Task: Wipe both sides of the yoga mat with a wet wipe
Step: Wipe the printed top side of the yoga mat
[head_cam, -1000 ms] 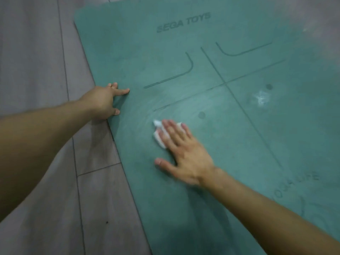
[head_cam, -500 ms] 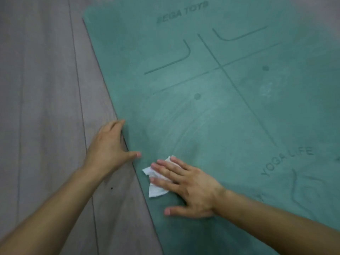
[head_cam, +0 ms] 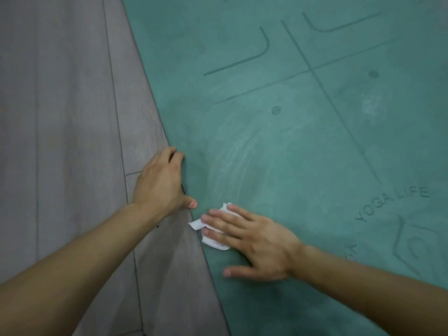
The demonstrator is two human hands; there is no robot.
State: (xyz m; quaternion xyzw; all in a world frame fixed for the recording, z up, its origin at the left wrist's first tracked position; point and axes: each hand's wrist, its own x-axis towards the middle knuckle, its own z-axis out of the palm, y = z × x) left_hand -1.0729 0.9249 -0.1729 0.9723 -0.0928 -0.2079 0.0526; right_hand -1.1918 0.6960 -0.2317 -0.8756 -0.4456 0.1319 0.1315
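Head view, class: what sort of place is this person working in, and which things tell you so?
Probably an indoor room at home or in a studio. A green yoga mat lies flat on a grey plank floor, and the right hand presses a wet wipe on it.

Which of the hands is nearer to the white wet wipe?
Right. The right hand presses the wet wipe flat with straight fingers; the left hand rests apart, on the mat's edge.

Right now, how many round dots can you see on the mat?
2. One dot sits left of the long line, above the wipe marks. The other dot sits right of that line, further up. The mat runs past the picture, so more may be hidden.
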